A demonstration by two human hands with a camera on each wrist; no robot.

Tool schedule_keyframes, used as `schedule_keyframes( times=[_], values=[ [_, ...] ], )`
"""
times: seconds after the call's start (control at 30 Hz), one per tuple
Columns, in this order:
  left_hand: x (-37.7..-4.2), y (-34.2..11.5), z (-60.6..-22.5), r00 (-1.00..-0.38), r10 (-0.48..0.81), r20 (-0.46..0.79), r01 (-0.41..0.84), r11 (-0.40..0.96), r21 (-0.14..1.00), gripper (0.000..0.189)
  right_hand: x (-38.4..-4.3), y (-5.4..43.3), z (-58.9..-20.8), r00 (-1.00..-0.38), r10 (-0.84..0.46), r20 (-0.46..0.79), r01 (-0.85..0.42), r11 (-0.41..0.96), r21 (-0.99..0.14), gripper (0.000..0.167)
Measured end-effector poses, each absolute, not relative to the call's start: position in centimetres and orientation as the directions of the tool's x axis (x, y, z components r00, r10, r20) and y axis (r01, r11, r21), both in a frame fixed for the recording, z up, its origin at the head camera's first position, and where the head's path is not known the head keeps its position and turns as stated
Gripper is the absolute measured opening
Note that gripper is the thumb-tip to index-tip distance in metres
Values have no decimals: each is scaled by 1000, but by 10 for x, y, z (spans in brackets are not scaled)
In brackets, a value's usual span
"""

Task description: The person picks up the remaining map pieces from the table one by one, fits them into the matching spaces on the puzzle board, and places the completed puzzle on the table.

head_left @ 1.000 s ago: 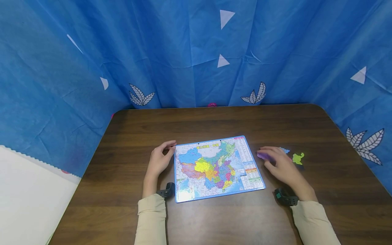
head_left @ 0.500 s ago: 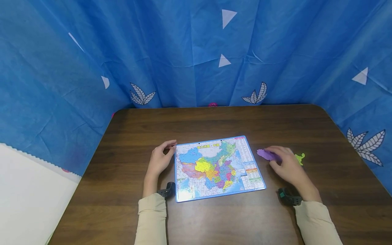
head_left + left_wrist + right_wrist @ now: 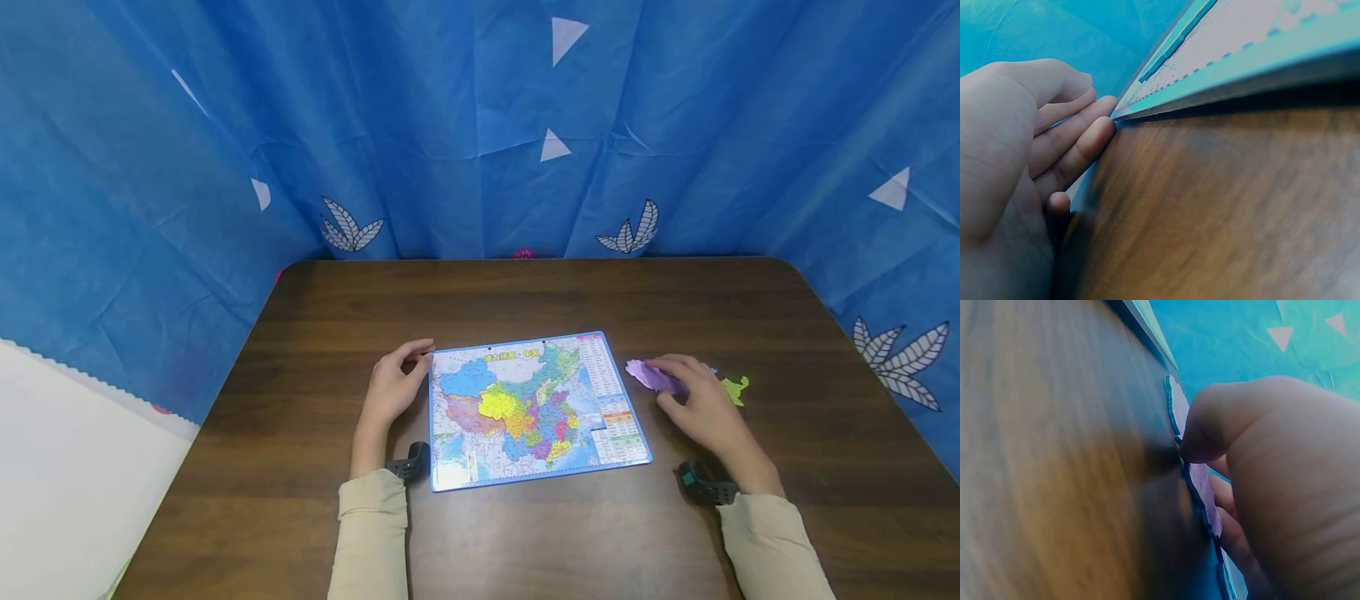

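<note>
At the near edge of view, two beige sleeves [image 3: 371, 533] reach over the desk [image 3: 570, 533], one per arm. Black camera on the inner side of each wrist: left camera [image 3: 411, 463], right camera [image 3: 705, 483].

Left hand [image 3: 390, 385]: fingers relaxed, holding nothing. Fingertips touch the map board at its far left corner; thumb sits above, apart from the others.

Map board [image 3: 457, 462]: flat on the desk between the hands, slightly rotated, blue border, coloured regions in the middle, printed tables down its right side. Glare on the near left corner.

Right hand [image 3: 701, 400]: pinching the purple piece [image 3: 645, 375], thumb on the near edge, fingers on the far side. Piece is just right of the map board, not touching it; its left end sticks out past the fingers. Dark underside edge visible from the wrist; can't tell if it's fully clear of the desk.

Green piece [image 3: 735, 388] just beyond the right hand, partly hidden by it. Blue bit [image 3: 713, 371] peeks out next to it, too small to make out.

White sheet [image 3: 82, 483] far left, scalloped edge. Blue curtain [image 3: 517, 100] behind the desk, white triangles and leaf prints.
</note>
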State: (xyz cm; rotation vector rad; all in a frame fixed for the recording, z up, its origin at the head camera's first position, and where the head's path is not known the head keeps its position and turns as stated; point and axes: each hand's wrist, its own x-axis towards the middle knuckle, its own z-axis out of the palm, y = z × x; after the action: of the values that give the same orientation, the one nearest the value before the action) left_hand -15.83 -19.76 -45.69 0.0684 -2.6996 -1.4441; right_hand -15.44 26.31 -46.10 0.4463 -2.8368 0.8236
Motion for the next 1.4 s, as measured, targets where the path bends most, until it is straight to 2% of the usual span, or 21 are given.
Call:
schedule_keyframes(
  times=[0.23,0.63,1.4],
  values=[
    [-158,-196,-453,-996,-80,39,-12,552,834,33,-153,258,-460,-949,-237,207,-312,793,-523,44],
    [-161,-197,-455,-996,-67,66,19,548,837,31,-152,234,-466,-926,-298,232,-378,747,-547,41],
    [-160,-198,-460,-995,-74,65,15,536,844,31,-151,232,-466,-938,-259,231,-346,763,-547,39]
  ],
)
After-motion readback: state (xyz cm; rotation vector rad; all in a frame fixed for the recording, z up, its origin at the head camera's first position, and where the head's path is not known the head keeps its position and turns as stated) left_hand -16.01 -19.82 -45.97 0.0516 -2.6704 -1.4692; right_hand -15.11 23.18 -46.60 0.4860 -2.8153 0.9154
